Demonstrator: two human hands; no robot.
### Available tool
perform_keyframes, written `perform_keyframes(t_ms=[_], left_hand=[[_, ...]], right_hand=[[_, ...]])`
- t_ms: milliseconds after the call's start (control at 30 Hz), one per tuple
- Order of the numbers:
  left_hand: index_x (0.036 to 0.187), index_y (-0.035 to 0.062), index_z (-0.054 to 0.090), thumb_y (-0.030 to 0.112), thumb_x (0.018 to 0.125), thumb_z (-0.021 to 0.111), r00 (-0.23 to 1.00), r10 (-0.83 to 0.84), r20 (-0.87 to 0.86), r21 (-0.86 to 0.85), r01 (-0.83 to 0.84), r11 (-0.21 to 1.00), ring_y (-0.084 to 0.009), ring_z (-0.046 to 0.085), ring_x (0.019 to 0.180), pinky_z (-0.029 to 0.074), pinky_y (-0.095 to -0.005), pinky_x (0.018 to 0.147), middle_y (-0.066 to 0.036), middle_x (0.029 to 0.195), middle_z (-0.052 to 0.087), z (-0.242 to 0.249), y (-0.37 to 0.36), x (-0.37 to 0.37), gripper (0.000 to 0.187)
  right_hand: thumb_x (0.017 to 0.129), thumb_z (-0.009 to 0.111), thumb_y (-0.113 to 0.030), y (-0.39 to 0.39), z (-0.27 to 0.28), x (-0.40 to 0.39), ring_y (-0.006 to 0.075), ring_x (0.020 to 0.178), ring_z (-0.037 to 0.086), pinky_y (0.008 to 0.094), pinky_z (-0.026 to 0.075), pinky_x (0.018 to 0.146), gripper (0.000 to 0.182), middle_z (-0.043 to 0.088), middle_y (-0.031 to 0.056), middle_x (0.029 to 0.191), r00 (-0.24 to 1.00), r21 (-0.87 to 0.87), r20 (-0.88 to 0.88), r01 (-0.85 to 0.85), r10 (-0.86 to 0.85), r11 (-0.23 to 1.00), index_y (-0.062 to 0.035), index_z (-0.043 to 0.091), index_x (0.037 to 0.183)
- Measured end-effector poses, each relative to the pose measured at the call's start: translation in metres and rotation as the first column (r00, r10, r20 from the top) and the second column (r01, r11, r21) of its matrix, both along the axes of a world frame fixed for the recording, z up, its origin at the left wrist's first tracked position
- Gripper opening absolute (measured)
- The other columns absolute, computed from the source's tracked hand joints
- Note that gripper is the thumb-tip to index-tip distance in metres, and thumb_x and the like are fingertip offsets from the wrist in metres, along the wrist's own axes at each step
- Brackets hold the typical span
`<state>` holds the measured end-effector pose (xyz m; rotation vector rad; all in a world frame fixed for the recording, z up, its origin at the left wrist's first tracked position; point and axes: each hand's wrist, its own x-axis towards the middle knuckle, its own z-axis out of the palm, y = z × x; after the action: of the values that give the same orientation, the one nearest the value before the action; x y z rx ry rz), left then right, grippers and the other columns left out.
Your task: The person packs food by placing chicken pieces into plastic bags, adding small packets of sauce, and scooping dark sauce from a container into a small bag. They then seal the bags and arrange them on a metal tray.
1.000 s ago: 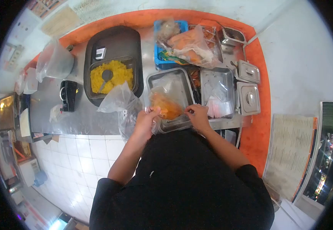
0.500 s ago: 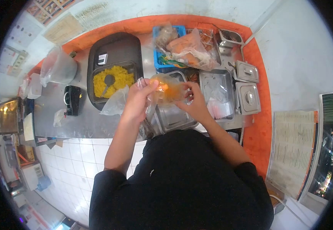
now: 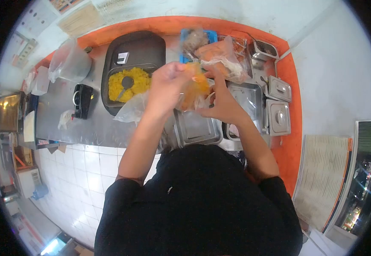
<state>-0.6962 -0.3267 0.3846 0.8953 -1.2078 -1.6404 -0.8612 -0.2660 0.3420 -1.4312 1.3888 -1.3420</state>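
Observation:
In front of my chest hangs a clear plastic bag (image 3: pixel 197 88) with orange-yellow contents, slightly blurred. My left hand (image 3: pixel 168 83) pinches its upper left part between closed fingers. On the other side, my right hand (image 3: pixel 224 101) curves its fingers and thumb around the bag's right edge. Below the bag, a steel tray with a flat lid (image 3: pixel 197 130) lies at the counter's near edge. Left of my left hand, yellow rice (image 3: pixel 123 87) fills part of a black container (image 3: pixel 108 51), with a dark scoop (image 3: pixel 127 82) resting in the rice.
A blue basket (image 3: pixel 184 53) and a bag of orange food (image 3: pixel 219 55) stand at the back. Lidded steel containers (image 3: pixel 278 117) line the right side, beside an open steel tray (image 3: pixel 253 96). A tape dispenser (image 3: pixel 83 101) and a large clear tub (image 3: pixel 70 62) are on the left.
The plastic bag has tilted from lying sideways to hanging more upright. My left hand has risen and moved right, while my right hand has shifted slightly right.

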Motion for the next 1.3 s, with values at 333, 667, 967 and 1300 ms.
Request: perform_keyframes(t_ms=[333, 667, 967, 1300], left_hand=[[0.129, 0.0046, 0.062, 0.022, 0.072, 0.084, 0.532, 0.11, 0.84, -0.274, 0.241, 0.931, -0.035, 0.067, 0.109, 0.052, -0.0406, 0.094, -0.019, 0.114, 0.071, -0.184, -0.024, 0.058, 0.064], [0.092, 0.0082, 0.073, 0.006, 0.084, 0.062, 0.677, 0.427, 0.6, -0.633, 0.075, 0.771, -0.0361, 0.067, 0.082, 0.053, -0.0443, 0.071, -0.011, 0.093, 0.069, -0.151, -0.011, 0.025, 0.013], [0.091, 0.0124, 0.072, 0.004, 0.078, 0.062, 0.656, 0.514, 0.553, -0.769, 0.165, 0.617, -0.0312, 0.067, 0.075, 0.053, -0.0413, 0.064, -0.006, 0.09, 0.067, -0.105, -0.02, 0.012, 0.018], [0.094, 0.0114, 0.071, 0.005, 0.08, 0.061, 0.638, 0.627, 0.448, -0.852, 0.091, 0.516, -0.0313, 0.067, 0.074, 0.053, -0.0399, 0.063, -0.005, 0.092, 0.067, -0.095, -0.023, 0.007, 0.018]], right_hand=[[0.089, 0.072, -0.012, -0.051, -0.064, -0.01, 0.0127, 0.069, 0.062, 0.025, 0.049, 0.056, 0.015, 0.067, 0.0037, 0.084, 0.93, 0.21, 0.335, 0.085, -0.154, 0.974, -0.0046, 0.068, 0.101], [0.089, 0.072, -0.011, -0.037, -0.033, -0.061, 0.0087, 0.068, 0.06, 0.0232, 0.042, 0.05, 0.019, 0.067, 0.0002, 0.085, 0.877, 0.345, 0.358, 0.194, -0.32, 0.918, -0.0053, 0.068, 0.106], [0.089, 0.074, -0.016, -0.012, -0.055, -0.056, 0.0083, 0.062, 0.059, 0.0234, 0.044, 0.048, 0.019, 0.067, 0.0001, 0.085, 0.903, 0.128, 0.223, 0.346, -0.367, 0.929, -0.0063, 0.07, 0.105], [0.09, 0.074, -0.016, -0.009, -0.038, -0.047, 0.0094, 0.074, 0.064, 0.0231, 0.049, 0.056, 0.022, 0.069, 0.0021, 0.094, 0.905, 0.164, 0.225, 0.329, -0.36, 0.93, -0.0057, 0.067, 0.108]])
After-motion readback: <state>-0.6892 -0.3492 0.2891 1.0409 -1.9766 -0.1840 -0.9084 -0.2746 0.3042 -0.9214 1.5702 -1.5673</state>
